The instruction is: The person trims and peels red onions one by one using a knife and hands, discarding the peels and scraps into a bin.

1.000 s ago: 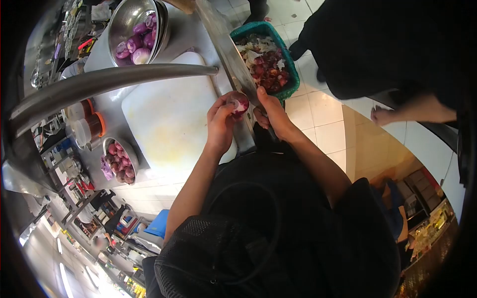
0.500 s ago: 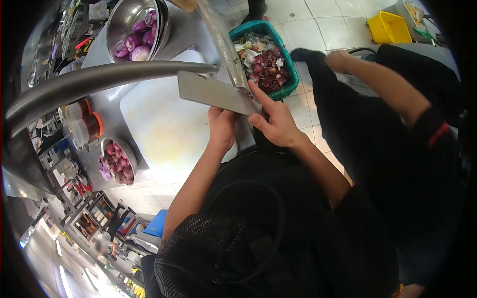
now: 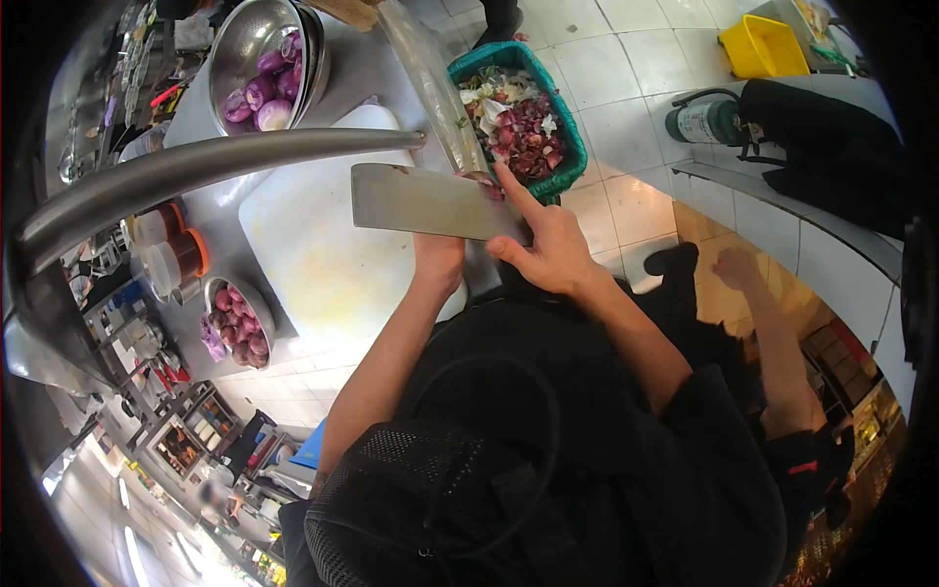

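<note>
My right hand (image 3: 556, 248) is closed on a cleaver (image 3: 425, 203), its thumb against the blade and its index finger stretched out past the upper edge. The broad blade points left over the near edge of a white cutting board (image 3: 323, 245). A red onion (image 3: 483, 183) shows in part beyond the blade, beside my right index finger. My left hand (image 3: 438, 262) reaches under the blade toward the onion and appears to hold it from below; the blade hides those fingers. Right beyond the onion stands a green-lined bin (image 3: 577, 157) with onion skins.
A curved metal bar (image 3: 225, 152) crosses above the board. Metal bowls hold peeled onions (image 3: 260, 92) and small red onions (image 3: 238, 318). Orange-lidded containers (image 3: 176, 256) stand between them. On the right are a co-worker's arm (image 3: 768, 333), a fire extinguisher (image 3: 709, 122) and a yellow bin (image 3: 763, 49).
The cleaver's blade has tilted, showing more of its broad face and covering more of my left hand. The co-worker has moved down the view, uncovering the extinguisher and a tiled ledge.
</note>
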Available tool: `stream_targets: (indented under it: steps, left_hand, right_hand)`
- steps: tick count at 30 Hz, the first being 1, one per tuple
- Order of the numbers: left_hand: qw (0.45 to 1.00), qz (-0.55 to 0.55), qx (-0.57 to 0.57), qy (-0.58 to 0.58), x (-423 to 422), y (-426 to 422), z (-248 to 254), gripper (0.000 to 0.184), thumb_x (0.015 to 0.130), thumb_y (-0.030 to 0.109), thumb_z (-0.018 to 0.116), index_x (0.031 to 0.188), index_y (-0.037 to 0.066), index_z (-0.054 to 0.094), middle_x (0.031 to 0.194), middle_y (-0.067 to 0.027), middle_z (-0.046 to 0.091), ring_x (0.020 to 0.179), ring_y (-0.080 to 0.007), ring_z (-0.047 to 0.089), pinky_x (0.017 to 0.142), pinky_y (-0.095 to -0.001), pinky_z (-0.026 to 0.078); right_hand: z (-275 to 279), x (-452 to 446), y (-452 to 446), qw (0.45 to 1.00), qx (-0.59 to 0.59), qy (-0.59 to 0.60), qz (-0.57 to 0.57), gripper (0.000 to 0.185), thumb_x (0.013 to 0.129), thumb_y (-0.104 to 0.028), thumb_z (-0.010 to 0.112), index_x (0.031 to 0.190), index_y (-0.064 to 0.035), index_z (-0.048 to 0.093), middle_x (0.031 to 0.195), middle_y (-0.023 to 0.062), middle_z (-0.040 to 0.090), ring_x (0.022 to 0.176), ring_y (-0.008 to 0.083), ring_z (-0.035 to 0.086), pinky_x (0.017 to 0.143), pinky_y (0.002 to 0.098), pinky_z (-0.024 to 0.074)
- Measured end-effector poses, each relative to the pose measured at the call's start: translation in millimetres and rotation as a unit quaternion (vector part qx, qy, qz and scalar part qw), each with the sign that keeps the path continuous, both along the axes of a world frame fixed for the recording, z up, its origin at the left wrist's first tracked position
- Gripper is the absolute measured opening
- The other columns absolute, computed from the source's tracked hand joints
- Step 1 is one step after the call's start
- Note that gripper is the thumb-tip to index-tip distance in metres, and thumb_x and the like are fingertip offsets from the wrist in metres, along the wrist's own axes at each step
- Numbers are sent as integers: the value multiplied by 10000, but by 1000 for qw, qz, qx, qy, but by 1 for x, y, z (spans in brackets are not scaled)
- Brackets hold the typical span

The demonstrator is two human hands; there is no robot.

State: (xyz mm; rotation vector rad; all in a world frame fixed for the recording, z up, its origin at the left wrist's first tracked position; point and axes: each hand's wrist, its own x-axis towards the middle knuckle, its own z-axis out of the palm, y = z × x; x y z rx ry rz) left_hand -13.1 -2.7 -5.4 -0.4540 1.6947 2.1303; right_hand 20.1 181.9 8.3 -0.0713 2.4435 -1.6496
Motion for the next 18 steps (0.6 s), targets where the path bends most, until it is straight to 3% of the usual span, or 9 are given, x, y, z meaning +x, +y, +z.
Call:
stream_targets:
  steps: [2,4,5,7,11,15,17,18]
  left_hand:
    - [1000,-2,-5,15,0,2,2,341,969,140,691,1277,18,610,1171,-71,664,1058,-164,636,898,-334,529]
    - [999,-24,-5,-31,-4,-1,3,354,968,126,679,1292,6,601,1163,-82,668,1047,-166,642,893,-333,531]
    - [996,-47,-5,-75,-5,-2,3,368,967,113,666,1307,-6,592,1155,-94,672,1037,-168,647,887,-333,534]
    - [996,-36,13,-77,-5,4,9,376,974,122,636,1316,-23,577,1158,-109,678,1022,-179,656,893,-334,535]
    - [990,-47,106,-80,-6,0,16,391,972,80,580,1346,-34,555,1184,-116,672,1045,-199,662,891,-357,544]
    - [984,-42,139,-101,-8,5,29,397,973,63,553,1358,-31,537,1206,-126,664,1058,-216,664,921,-373,544]
    - [986,-21,135,-93,-7,4,22,398,969,28,523,1364,-19,529,1229,-123,656,1090,-221,657,956,-388,539]
    - [986,-20,135,-93,-6,4,18,398,969,28,523,1364,-19,529,1229,-123,656,1090,-221,657,956,-388,539]
  right_hand:
    - [-13,3,1,1000,-11,0,3,938,863,-646,669,1539,-51,409,606,191,567,571,328,631,584,447,482]
    - [-37,7,-3,987,-158,-18,-23,822,912,-583,664,1497,-39,471,611,117,583,540,211,595,567,391,489]
    - [-38,5,-18,948,-299,37,-105,649,995,-538,588,1411,-41,568,586,19,518,507,106,489,503,299,432]
    - [-27,7,2,860,-464,-190,-93,575,1045,-533,504,1320,-44,627,575,-40,465,469,69,401,452,242,334]
    - [-50,-4,9,858,-439,-211,-164,576,1055,-547,471,1292,-44,622,563,-58,391,463,41,331,436,227,254]
    - [-41,-11,14,880,-375,-237,-167,634,1056,-507,501,1452,-12,514,593,-79,387,486,33,340,456,221,272]
    - [-34,-3,8,913,-354,-156,-130,660,1072,-442,493,1536,15,392,640,-79,488,541,76,452,507,266,373]
    - [-29,0,8,942,-296,-121,-98,758,1031,-462,551,1564,22,319,664,15,597,604,184,573,589,350,459]
